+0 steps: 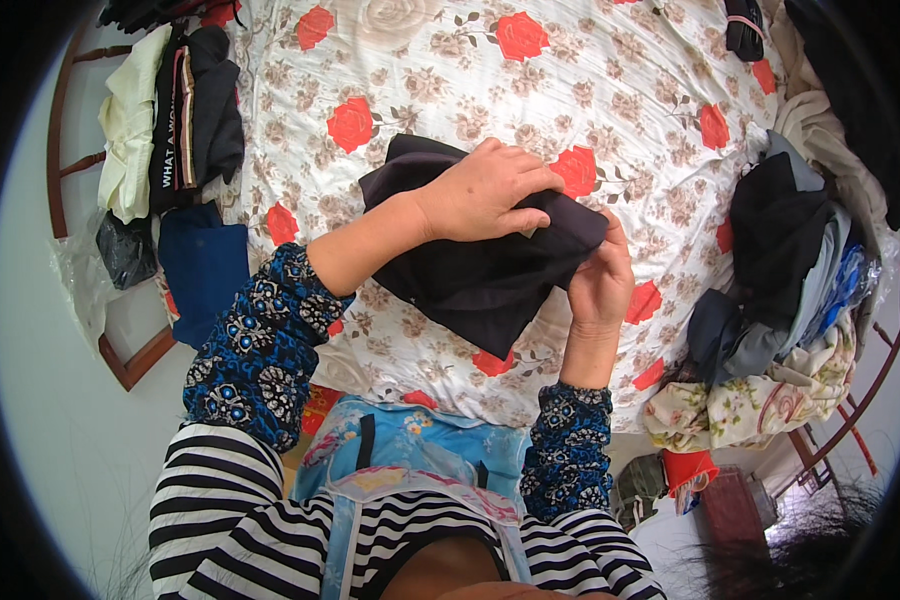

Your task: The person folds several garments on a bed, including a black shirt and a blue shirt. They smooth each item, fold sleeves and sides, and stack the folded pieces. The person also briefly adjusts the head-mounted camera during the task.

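A black cloth garment [480, 277], partly folded over itself, lies across the middle of the floral bedsheet [435, 75]. My left hand [491, 191] reaches over its top, thumb and fingers gripping a fold near the right end. At that same end my right hand [604, 277] pinches the garment's edge from below and outside, with some fingers hidden behind the cloth. One corner of the garment points down toward me. What kind of garment it is cannot be made out.
Folded clothes sit along the left edge: a cream garment [131, 127], dark ones and a blue garment [202, 270]. To the right is a heap with a black garment [780, 232] and a floral cloth [772, 397]. A rolled black item [744, 34] lies at far right.
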The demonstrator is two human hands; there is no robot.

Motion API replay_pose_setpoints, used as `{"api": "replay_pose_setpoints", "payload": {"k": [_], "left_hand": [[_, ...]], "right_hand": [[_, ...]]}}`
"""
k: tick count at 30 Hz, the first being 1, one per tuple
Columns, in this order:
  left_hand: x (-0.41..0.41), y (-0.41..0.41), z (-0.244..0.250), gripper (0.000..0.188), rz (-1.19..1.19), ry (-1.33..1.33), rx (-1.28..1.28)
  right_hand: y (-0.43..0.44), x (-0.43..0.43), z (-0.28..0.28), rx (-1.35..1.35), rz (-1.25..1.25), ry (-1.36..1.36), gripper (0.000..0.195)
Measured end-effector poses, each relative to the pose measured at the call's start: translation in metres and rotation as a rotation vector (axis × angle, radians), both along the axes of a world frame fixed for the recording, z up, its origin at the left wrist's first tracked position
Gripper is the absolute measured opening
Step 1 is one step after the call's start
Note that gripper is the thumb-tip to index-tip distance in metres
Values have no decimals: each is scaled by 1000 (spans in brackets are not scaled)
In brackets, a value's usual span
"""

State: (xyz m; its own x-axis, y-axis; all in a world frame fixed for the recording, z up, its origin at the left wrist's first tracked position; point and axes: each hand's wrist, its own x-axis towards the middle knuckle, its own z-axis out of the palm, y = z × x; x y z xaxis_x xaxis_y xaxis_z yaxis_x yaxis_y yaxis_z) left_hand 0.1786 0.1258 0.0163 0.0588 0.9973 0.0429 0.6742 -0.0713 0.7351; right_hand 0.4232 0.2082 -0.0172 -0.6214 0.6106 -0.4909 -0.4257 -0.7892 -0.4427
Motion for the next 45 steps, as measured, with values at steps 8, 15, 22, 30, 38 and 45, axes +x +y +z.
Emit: {"api": "replay_pose_setpoints", "payload": {"k": [8, 15, 22, 30, 38, 45], "left_hand": [[-12, 0, -5, 33, -14, -410, -228], [-21, 13, -9, 13, 5, -841, -333], [-14, 12, 13, 39, -96, -230, -240], [-7, 10, 9, 23, -128, -46, 87], [-11, 18, 2, 17, -124, -56, -84], [-28, 36, -12, 25, -31, -27, -351]], "right_hand": [[-10, -1, -5, -76, -99, 55, 37], [-15, 9, -28, 6, -152, -110, 31], [-14, 7, -7, 31, -168, -108, 26], [-19, 11, 5, 91, -146, -210, 26], [-22, 9, 20, 1190, 280, -1025, 27], [-11, 10, 1, 487, 220, -664, 22]]}}
